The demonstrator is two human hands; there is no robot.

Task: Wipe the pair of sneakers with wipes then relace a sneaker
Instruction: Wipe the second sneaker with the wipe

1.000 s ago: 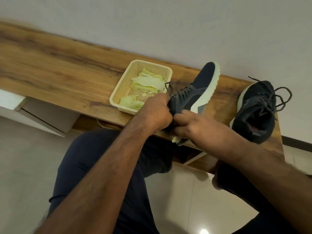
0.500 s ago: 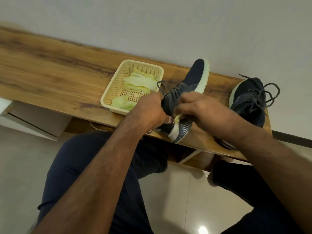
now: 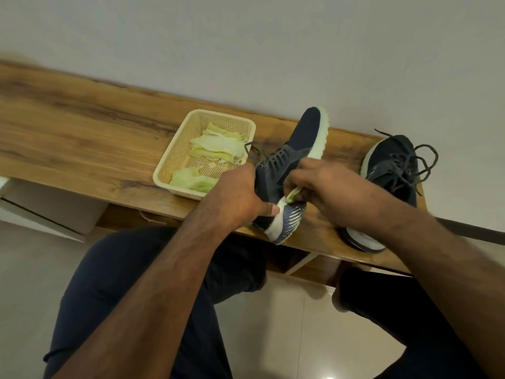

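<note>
1. A cream basket (image 3: 175, 162) with crumpled pale-green wipes (image 3: 218, 146) sits on the wooden shelf (image 3: 82, 138), just left of the hands;
2. The left hand (image 3: 237, 195) grips the navy sneaker (image 3: 297, 149) at its heel, thumb on the white sole; the toe points away toward the wall;
3. The right hand (image 3: 328, 190) pinches a wipe (image 3: 293, 193) against that sneaker's side;
4. The second sneaker (image 3: 393, 170) lies rightmost, laces loose.

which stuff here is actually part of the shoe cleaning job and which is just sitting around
In the job:
- sneaker tilted on its side, gripped by the left hand
- wipe pinched in the right hand, against the sole
- second sneaker, laced, waiting at the right
- basket holding more wipes

Just there:
- wooden shelf
- white drawer unit below it
</note>
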